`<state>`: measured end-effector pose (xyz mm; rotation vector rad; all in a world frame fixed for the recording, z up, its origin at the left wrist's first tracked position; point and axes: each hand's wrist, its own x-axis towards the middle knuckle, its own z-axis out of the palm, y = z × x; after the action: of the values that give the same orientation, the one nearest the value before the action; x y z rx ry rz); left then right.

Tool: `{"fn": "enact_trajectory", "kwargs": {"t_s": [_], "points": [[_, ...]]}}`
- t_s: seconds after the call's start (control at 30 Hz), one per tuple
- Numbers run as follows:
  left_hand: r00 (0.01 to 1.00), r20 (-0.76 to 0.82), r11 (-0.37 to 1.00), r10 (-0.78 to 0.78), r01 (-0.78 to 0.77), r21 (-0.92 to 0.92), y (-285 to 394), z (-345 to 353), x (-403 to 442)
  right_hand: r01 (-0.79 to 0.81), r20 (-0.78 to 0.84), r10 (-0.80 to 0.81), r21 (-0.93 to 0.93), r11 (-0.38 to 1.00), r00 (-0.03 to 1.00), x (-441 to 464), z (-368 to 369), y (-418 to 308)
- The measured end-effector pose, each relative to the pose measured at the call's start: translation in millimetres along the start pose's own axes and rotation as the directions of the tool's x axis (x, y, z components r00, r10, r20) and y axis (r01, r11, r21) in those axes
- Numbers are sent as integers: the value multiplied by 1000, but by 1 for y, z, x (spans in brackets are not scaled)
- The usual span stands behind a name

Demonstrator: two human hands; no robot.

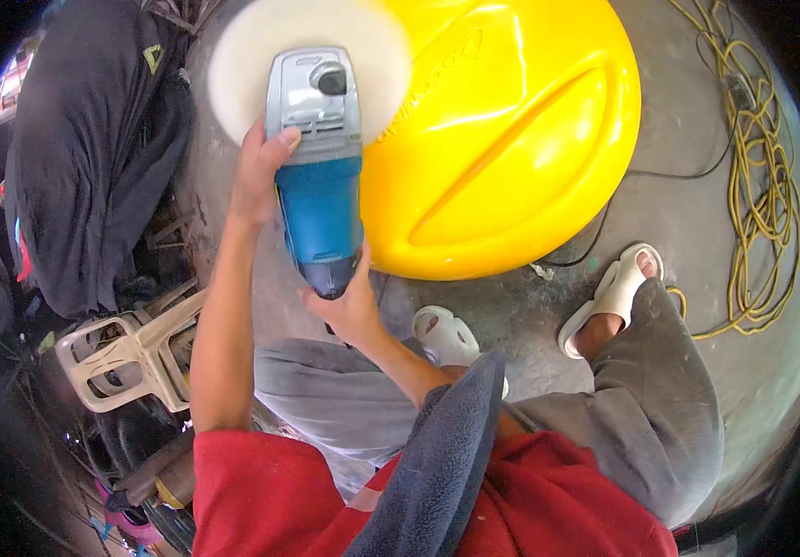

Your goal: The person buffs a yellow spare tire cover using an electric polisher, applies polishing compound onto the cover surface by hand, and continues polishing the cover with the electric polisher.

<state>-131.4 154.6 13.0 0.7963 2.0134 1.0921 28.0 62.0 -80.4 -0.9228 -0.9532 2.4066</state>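
A grey concrete floor (530, 320) is seen beneath everything. On it a glossy yellow moulded piece (548, 200) is set in front of the person, its face marked by a raised half-moon outline and by lettering partly hidden. At far left a dark cloth (84, 176) is draped in folds. At far right a yellow cord (757, 186) is heaped in loose coils. A blue-and-grey power polisher (321, 213) is held just left of the yellow piece; its round white pad (238, 70), blurred at the rim, is overlapped with that piece's upper-left edge, though contact cannot be told. Below the cloth a cream plastic stool (117, 357) is seen. Two cream sandals (618, 292) are worn. The polisher's grey head is gripped by the left hand (253, 181), partly curled, thumb laid on top; its tapered tail is clasped by the right hand (352, 308), digits closed around both sides.
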Motion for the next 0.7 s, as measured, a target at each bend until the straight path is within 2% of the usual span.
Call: {"fn": "enact_trajectory", "kwargs": {"t_s": [0.03, 0.1, 0.23, 0.3, 0.4, 0.43, 0.5, 0.6, 0.7], "points": [[999, 12, 999, 37, -37, 18, 4, 3, 7, 0, 0, 0, 0, 1000, 1000, 4, -1, -3], [999, 24, 999, 48, -49, 22, 12, 12, 22, 105, -40, -111, -114, 988, 993, 16, -4, -8], [995, 62, 994, 81, -85, 73, 26, 23, 55, 159, -67, -167, -105, 982, 984, 36, -11, -24], [991, 91, 991, 94, -102, 91, 31, 27, 61, 109, -61, -108, 16, 994, 992, 39, -16, -39], [993, 115, 999, 36, -40, 28, 34, 30, 63, 111, -52, -112, -21, 994, 992, 42, -18, -40], [997, 73, 999, 23, -25, 26, 30, 27, 62, 113, -46, -114, -33, 993, 992, 42, -18, -38], [1000, 29, 1000, 10, -11, 23, 31, 26, 56, 254, -67, -263, -121, 960, 962, 42, -14, -26], [1000, -26, 999, -18, 19, 32, 28, 20, 36, 186, -35, -192, -123, 975, 981, 31, -9, -12], [999, -36, 998, 23, -21, 54, 10, 3, 20, 132, 4, -132, -96, 987, 991, 20, -4, -3]]}}
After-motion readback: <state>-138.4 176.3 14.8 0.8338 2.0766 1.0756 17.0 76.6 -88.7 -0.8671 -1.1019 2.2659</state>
